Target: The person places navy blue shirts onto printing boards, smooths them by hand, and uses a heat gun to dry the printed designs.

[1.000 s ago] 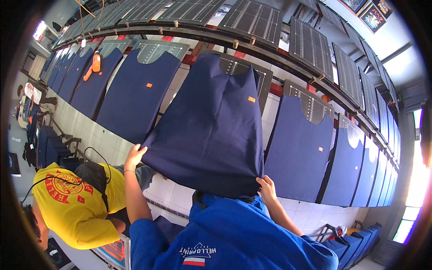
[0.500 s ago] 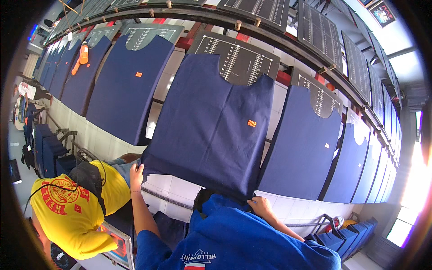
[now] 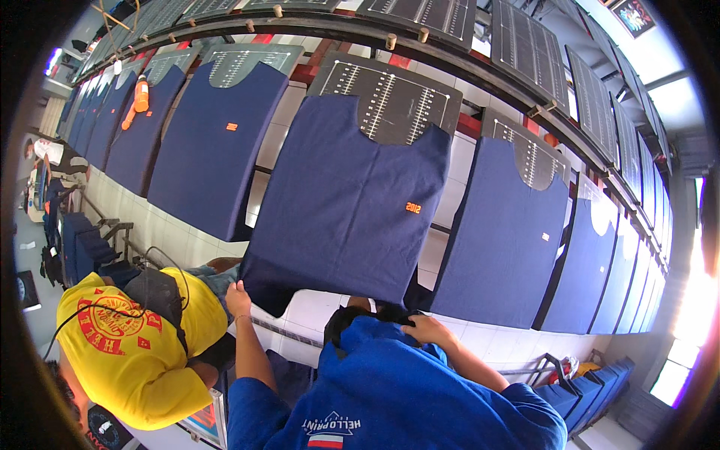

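Observation:
A navy cloth garment panel [image 3: 337,202] with a scooped neckline and a small orange print lies over a dark grey printing board [image 3: 409,105] marked with white ruler scales. The board's upper end shows bare above the neckline. My left hand [image 3: 238,298] is closed on the panel's lower left corner, where the cloth hangs in a fold off the board. At the lower right corner, close to my body, my right hand [image 3: 426,328] has its fingers curled at the hem. The tips of those fingers are partly hidden. Faint creases run across the panel.
More boards carry navy panels on the left [image 3: 214,142] and right [image 3: 499,232]. An orange heat gun [image 3: 137,101] rests on one at left. A metal rail [image 3: 330,30] runs behind. Beside my left arm, a person in a yellow shirt [image 3: 142,352] bends over.
The panel has slid slightly toward me, baring more of the board at its top. Its lower left corner now droops in a fold. Both hands have shifted; the person in yellow has moved slightly.

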Tool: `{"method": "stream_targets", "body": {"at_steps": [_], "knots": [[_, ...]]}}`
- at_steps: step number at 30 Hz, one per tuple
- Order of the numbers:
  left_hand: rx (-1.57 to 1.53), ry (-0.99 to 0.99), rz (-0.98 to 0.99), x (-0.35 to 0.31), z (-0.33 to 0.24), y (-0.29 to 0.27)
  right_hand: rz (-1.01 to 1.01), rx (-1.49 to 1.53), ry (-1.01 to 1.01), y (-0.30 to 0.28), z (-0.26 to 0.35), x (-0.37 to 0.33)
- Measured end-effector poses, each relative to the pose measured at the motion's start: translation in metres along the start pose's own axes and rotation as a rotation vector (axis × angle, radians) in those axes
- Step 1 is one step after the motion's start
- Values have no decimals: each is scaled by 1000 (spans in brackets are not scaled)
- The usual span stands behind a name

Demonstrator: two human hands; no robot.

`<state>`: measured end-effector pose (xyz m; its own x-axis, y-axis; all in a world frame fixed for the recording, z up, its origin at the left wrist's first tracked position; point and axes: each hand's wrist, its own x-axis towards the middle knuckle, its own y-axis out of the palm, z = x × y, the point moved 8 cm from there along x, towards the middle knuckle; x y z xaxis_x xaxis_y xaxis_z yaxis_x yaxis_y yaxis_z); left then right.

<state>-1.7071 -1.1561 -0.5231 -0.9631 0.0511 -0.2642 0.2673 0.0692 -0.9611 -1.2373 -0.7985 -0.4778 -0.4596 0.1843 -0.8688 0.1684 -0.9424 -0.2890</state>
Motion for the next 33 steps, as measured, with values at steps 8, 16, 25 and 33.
{"method": "stream_targets", "body": {"at_steps": [8,16,25,33], "knots": [[-175,87,-64,-25,15,87,-305,165,-254,-147,81,-19],[-423,164,760,-184,-55,162,-369,5,-244,-175,79,1],[-657,-308,720,-223,34,190,-268,-116,-319,-158,78,33],[-747,-271,553,-233,-7,146,-139,-150,-302,-158,64,60]]}}
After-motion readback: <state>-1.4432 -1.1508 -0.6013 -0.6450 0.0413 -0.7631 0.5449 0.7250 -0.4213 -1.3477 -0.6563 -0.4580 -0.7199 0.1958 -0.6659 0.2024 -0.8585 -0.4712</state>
